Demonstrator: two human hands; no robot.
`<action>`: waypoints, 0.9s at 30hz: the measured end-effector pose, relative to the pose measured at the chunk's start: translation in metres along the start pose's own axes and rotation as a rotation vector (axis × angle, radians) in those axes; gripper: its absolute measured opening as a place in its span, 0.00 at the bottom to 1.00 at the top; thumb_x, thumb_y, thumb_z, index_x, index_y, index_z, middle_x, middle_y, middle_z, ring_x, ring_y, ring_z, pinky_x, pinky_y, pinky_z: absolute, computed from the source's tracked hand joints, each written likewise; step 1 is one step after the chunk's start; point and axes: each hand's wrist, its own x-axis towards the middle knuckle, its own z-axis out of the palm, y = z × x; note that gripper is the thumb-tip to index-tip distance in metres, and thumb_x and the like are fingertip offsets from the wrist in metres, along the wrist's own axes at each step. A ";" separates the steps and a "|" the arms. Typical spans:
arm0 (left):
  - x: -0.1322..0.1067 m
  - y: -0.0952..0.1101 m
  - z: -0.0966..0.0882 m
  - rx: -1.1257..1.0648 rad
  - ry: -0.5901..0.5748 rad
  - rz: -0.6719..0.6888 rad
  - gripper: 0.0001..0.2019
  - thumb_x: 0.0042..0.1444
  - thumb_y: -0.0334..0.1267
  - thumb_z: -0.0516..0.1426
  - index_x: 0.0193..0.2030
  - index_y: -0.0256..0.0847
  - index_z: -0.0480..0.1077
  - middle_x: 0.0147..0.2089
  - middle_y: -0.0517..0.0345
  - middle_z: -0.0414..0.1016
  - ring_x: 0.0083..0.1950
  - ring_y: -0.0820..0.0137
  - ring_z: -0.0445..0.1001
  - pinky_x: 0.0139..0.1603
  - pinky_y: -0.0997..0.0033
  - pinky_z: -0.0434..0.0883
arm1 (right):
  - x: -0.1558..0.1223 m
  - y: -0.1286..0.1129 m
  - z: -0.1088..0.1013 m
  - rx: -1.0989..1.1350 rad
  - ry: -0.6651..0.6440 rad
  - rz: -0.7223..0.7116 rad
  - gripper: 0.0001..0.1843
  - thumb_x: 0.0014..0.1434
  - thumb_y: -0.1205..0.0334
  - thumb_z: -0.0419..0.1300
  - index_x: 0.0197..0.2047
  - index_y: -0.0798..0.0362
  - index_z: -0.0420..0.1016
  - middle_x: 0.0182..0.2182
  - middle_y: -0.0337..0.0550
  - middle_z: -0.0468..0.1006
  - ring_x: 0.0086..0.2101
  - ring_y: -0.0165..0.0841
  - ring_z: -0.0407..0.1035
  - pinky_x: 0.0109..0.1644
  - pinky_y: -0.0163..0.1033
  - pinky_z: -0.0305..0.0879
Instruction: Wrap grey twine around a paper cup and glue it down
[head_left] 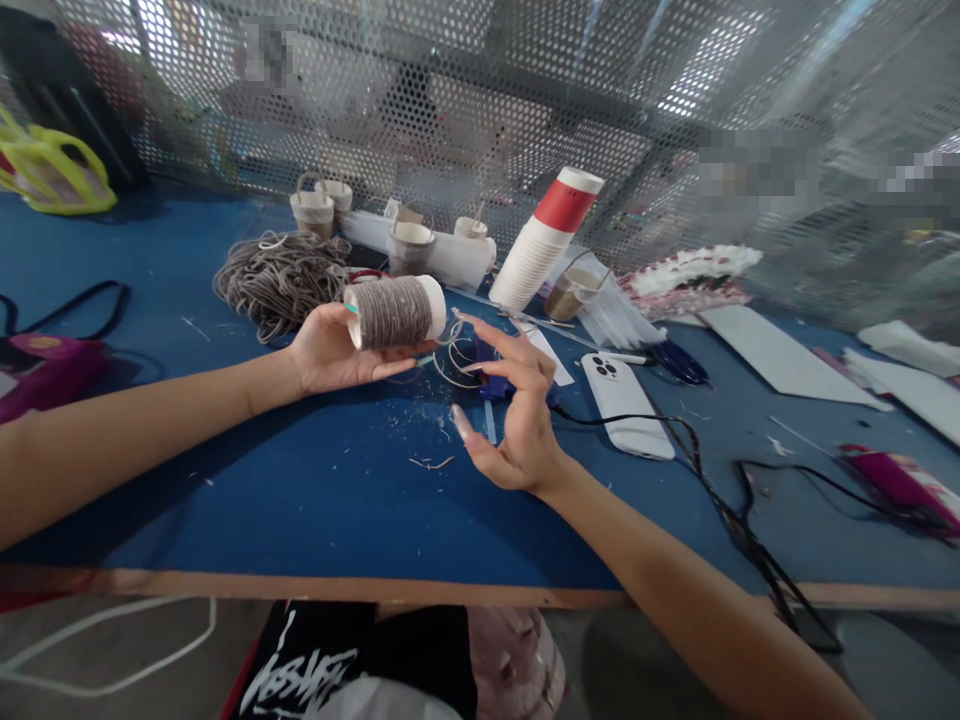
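On its side in my left hand [330, 352] rests a white paper cup [435, 305] wound with grey-brown cord [394, 312]. My fingers support it from below and its white end faces right. My right hand [517, 415] is just right of the cup, thumb and fingers apart. Its index fingertip is close to the cup's end; I cannot tell whether it touches. Thin pale loops [450, 365] show between the hands. Partly hidden behind my right fingers lies a blue glue gun [499, 380] with a black cable.
A heap of grey cord [281, 280] lies behind my left hand. Farther back are a cup stack [534, 250] and small cord-wrapped baskets [411, 248]. To the right lie a white phone [626, 405], black cables [694, 450] and a magenta tool [896, 478]. Scraps dot the blue table [337, 500].
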 end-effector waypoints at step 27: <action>0.009 -0.017 -0.005 0.804 0.167 0.362 0.46 0.33 0.29 0.58 0.66 0.47 0.59 0.68 0.49 0.61 0.68 0.44 0.61 0.71 0.34 0.56 | 0.014 0.053 -0.014 1.222 0.073 0.942 0.15 0.55 0.43 0.53 0.30 0.46 0.63 0.22 0.34 0.60 0.21 0.30 0.54 0.28 0.41 0.62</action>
